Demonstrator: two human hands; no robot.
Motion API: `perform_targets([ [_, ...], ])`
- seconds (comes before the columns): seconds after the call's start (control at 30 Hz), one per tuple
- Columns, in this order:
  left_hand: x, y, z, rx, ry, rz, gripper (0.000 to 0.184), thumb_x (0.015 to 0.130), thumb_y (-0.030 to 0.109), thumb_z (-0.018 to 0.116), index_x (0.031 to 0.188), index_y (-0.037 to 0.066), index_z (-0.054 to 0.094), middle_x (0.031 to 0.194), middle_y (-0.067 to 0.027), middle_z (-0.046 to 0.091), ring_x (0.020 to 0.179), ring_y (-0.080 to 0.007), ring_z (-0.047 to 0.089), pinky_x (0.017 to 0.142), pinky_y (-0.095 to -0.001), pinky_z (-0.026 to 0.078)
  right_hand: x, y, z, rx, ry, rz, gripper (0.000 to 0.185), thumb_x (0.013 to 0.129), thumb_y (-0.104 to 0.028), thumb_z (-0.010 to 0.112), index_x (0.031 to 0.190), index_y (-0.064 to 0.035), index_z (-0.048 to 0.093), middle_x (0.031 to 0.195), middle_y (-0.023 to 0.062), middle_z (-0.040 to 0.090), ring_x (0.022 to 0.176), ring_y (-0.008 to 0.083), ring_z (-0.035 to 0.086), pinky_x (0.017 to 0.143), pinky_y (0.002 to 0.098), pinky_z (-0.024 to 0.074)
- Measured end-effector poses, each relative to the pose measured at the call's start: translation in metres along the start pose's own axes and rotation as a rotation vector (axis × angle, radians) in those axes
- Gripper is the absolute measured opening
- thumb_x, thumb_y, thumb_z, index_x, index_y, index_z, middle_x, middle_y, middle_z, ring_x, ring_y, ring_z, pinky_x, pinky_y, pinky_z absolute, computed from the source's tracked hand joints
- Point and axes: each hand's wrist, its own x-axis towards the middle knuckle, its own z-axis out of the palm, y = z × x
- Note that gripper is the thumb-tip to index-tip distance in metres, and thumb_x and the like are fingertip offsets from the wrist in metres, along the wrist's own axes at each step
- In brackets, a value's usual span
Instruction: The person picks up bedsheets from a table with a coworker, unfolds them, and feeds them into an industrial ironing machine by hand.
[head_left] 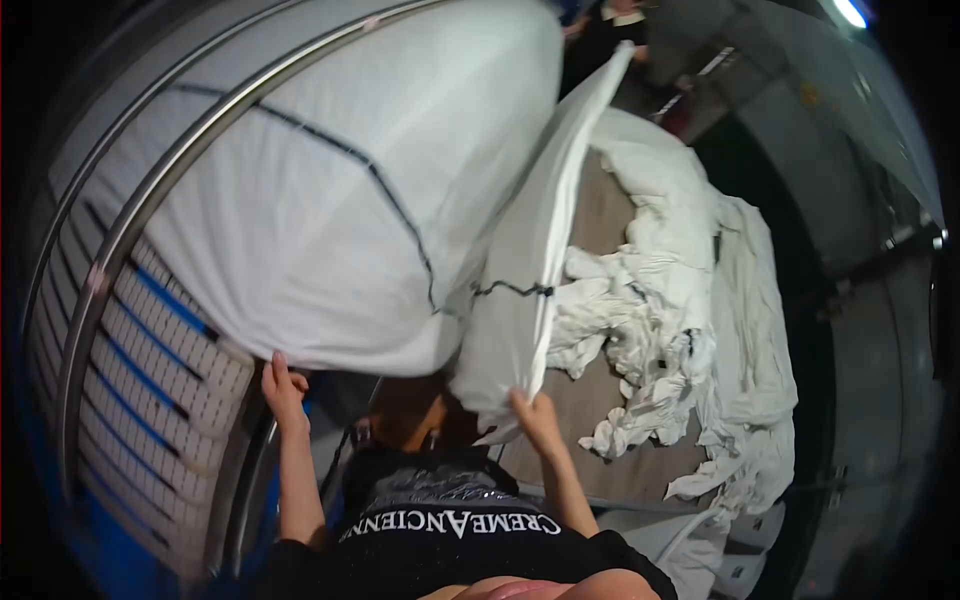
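Observation:
A large white cloth (330, 220) with a dark line across it spreads over the slatted feed belts on the left. At its lower edge is my left hand (284, 384), fingers reaching up to touch the cloth and thumb apart. My right hand (534, 412) is closed on the lower corner of a second white cloth (515, 250), which rises tilted to the upper middle. A short dark cord or seam (512, 289) crosses that cloth.
Crumpled white linens (665, 290) lie over a wooden-topped table (600, 400) on my right. Curved metal rails (165, 165) and a slatted belt section (165, 375) with blue gaps stand on the left. A person in dark clothing (592, 50) stands at the far top.

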Motion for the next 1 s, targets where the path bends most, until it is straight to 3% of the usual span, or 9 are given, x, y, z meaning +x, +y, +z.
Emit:
perform_targets([
  [0.13,0.031,-0.058,0.019,0.25,-0.269,-0.156,0.039,0.089,0.042,0.049,0.09,0.003,0.051,0.053,-0.0049,0.055,0.042,-0.0069,0.043,0.039,-0.0196,0.029,0.006,0.004,0.023,0.605,-0.019,-0.041,0.035,0.078,-0.016,0.062,0.106,0.003,0.052,0.091,0.007,0.059,0.079,0.0134,0.054,0.069,0.0277,0.0433],
  [0.2,0.022,-0.056,0.024,0.227,-0.301,-0.105,0.038,0.09,0.036,0.05,0.073,0.003,0.051,0.05,-0.004,0.053,0.041,-0.0073,0.043,0.039,-0.0211,0.028,0.013,0.025,0.034,0.672,0.087,0.001,0.03,0.078,-0.012,0.058,0.103,0.0033,0.055,0.088,0.0068,0.06,0.078,0.0131,0.054,0.068,0.0278,0.0437],
  [0.27,0.014,-0.045,0.007,0.455,-0.378,0.236,0.04,0.089,0.032,0.052,0.061,0.003,0.049,0.048,-0.0032,0.05,0.04,-0.0072,0.04,0.039,-0.0217,0.028,0.019,0.038,0.026,0.625,0.152,0.099,0.026,0.076,-0.007,0.055,0.1,0.004,0.056,0.086,0.0067,0.06,0.075,0.0132,0.055,0.068,0.0277,0.0439],
  [0.43,-0.017,0.026,0.004,0.142,-0.311,0.052,0.043,0.088,0.028,0.054,0.054,0.004,0.046,0.045,0.0007,0.042,0.041,-0.0057,0.038,0.042,-0.0217,0.029,0.016,0.037,0.004,0.891,0.247,0.142,0.023,0.077,-0.006,0.05,0.096,0.0051,0.057,0.084,0.0088,0.061,0.074,0.0179,0.058,0.067,0.028,0.0444],
  [0.53,0.006,0.001,0.029,-0.057,-0.155,-0.05,0.034,0.087,0.035,0.055,0.072,0.006,0.047,0.05,0.0008,0.042,0.04,-0.0059,0.035,0.039,-0.0216,0.026,0.014,0.046,0.018,1.149,0.319,0.178,0.024,0.081,-0.011,0.048,0.097,0.0051,0.057,0.082,0.0089,0.061,0.075,0.0187,0.058,0.067,0.029,0.0453],
  [0.6,0.021,-0.046,0.036,0.064,-0.205,-0.068,0.035,0.087,0.038,0.055,0.078,0.005,0.049,0.056,-0.0013,0.048,0.039,-0.007,0.037,0.038,-0.0217,0.025,0.032,0.073,0.01,0.83,0.213,0.279,0.031,0.085,-0.019,0.047,0.103,0.0055,0.054,0.082,0.0092,0.06,0.076,0.019,0.058,0.069,0.0317,0.0465],
  [0.63,0.024,-0.059,0.029,0.195,-0.28,-0.097,0.036,0.087,0.039,0.054,0.078,0.004,0.049,0.058,-0.002,0.05,0.04,-0.0072,0.039,0.038,-0.0216,0.026,0.041,0.112,0.014,0.262,0.205,0.199,0.032,0.085,-0.019,0.046,0.105,0.0044,0.052,0.088,0.0164,0.062,0.081,0.0278,0.06,0.074,0.0379,0.0473],
  [0.73,0.028,-0.071,0.026,0.262,-0.391,-0.033,0.033,0.09,0.034,0.049,0.079,0.004,0.05,0.061,-0.0024,0.053,0.042,-0.0073,0.044,0.039,-0.0212,0.026,0.034,0.164,0.021,-0.369,0.131,0.326,0.03,0.081,-0.015,0.044,0.104,0.0031,0.05,0.096,0.0255,0.059,0.091,0.0388,0.058,0.08,0.0451,0.0445],
  [1.0,-0.019,-0.009,-0.033,0.085,-0.448,0.058,0.024,0.094,0.029,0.042,0.095,0.008,0.055,0.078,0.0,0.054,0.057,-0.0016,0.041,0.045,-0.0153,0.027,0.035,0.204,0.048,-0.15,0.299,0.357,0.029,0.08,-0.012,0.041,0.103,0.0029,0.048,0.099,0.0303,0.056,0.096,0.0455,0.052,0.083,0.0495,0.0406],
])
